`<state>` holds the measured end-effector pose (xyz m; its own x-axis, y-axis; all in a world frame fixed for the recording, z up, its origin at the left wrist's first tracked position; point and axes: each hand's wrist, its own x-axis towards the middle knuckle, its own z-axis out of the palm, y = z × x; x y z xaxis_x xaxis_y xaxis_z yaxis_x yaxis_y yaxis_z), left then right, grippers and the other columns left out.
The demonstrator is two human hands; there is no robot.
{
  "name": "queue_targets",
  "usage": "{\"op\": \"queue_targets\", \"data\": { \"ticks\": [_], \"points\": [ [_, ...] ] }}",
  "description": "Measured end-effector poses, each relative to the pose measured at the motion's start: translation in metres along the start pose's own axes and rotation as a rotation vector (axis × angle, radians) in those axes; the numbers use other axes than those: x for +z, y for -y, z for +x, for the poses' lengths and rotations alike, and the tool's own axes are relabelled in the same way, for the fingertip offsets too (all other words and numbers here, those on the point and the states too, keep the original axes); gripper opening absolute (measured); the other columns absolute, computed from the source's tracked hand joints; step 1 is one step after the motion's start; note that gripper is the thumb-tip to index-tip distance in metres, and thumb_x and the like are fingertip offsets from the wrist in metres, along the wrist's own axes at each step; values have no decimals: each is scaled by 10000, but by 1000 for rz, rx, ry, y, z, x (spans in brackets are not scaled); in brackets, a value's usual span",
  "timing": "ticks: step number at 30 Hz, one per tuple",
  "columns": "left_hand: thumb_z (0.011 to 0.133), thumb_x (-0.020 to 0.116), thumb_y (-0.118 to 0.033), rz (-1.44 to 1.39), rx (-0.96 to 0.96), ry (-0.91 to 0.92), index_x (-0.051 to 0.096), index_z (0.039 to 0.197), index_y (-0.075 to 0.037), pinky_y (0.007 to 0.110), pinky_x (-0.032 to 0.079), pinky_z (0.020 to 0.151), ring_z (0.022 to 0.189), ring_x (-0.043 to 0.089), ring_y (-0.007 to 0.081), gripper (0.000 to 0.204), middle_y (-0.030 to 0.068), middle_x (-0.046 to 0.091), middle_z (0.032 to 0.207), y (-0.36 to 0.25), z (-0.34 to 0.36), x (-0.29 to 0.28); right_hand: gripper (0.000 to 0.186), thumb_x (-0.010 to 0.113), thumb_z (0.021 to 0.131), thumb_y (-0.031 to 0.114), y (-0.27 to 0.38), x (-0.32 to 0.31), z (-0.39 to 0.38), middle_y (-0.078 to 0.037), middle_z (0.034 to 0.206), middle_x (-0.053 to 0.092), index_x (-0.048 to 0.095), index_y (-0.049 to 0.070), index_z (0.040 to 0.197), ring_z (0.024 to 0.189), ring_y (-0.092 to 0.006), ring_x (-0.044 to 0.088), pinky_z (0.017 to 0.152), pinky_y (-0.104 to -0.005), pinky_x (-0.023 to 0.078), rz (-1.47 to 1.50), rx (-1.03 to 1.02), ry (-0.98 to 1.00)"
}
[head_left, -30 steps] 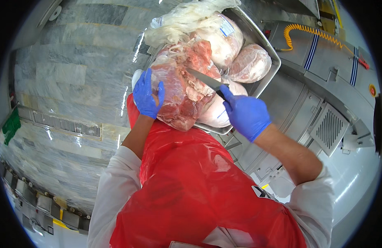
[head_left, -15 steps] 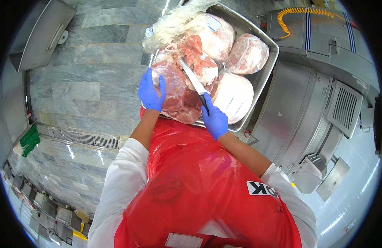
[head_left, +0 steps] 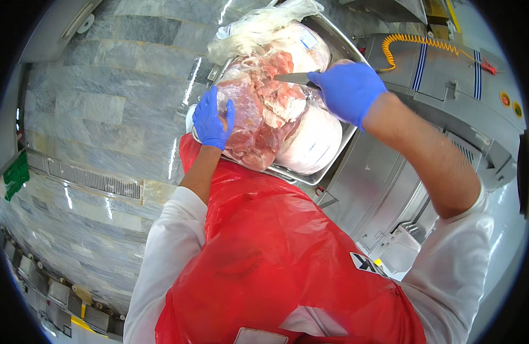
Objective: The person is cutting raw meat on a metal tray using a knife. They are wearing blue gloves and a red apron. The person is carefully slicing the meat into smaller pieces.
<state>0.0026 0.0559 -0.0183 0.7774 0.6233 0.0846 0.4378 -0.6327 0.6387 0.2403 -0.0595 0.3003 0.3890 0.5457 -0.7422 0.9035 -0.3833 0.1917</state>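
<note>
Head view: left hand point(head_left: 214, 119), blue-gloved, lay spread against left side of raw meat point(head_left: 238, 106), thumb parted from fingers. Right hand point(head_left: 349, 92), also gloved, gripped knife point(head_left: 296, 78), blade pointing left, tip at meat between hands; contact unclear. Wrapped cut point(head_left: 313, 140) sat just nearer body than right hand, in metal tray point(head_left: 343, 39). Plastic film point(head_left: 259, 31) lay bunched beyond left hand.

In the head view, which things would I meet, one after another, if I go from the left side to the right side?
Green item, floor grate, left hand, cut meat, knife, right hand, yellow coiled hose, round red button.
</note>
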Motion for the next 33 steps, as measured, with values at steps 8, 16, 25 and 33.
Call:
{"op": "queue_targets", "data": {
  "ticks": [8, 16, 25, 33],
  "points": [
    [941, 742, -379, -9, -45, 44, 571, 1505, -55, 521, 506, 1044, 1235, 646, 421, 672, 249, 658, 1378, -3, -1, -9, 287, 635, 993, 255, -14, -28, 76, -156, 1025, 773, 759, 149, 1230, 978, -363, 747, 825, -490, 589, -41, -165, 144],
    [919, 763, -308, -46, -33, 103, 570, 1499, -32, 518, 513, 1032, 1231, 646, 427, 670, 255, 662, 1364, -4, 4, -15, 546, 675, 1014, 363, -33, 153, -1, -150, 825, 720, 554, 356, 1547, 656, -349, 719, 586, -472, 573, 406, 31, -203],
    [931, 756, -264, -45, -29, 88, 562, 1495, 4, 510, 516, 1034, 1224, 652, 448, 653, 274, 665, 1362, 0, 1, -12, 656, 715, 993, 396, 56, 282, -23, -133, 711, 627, 483, 384, 1606, 530, -341, 646, 528, -487, 543, 690, 228, -459],
    [956, 728, -310, -25, -5, 46, 576, 1479, 6, 503, 519, 1022, 1190, 662, 439, 630, 271, 675, 1333, 0, 2, -5, 549, 611, 1051, 419, 42, 198, -12, -193, 884, 747, 494, 352, 1583, 718, -402, 730, 655, -522, 592, 731, 249, -372]
  ]
}}
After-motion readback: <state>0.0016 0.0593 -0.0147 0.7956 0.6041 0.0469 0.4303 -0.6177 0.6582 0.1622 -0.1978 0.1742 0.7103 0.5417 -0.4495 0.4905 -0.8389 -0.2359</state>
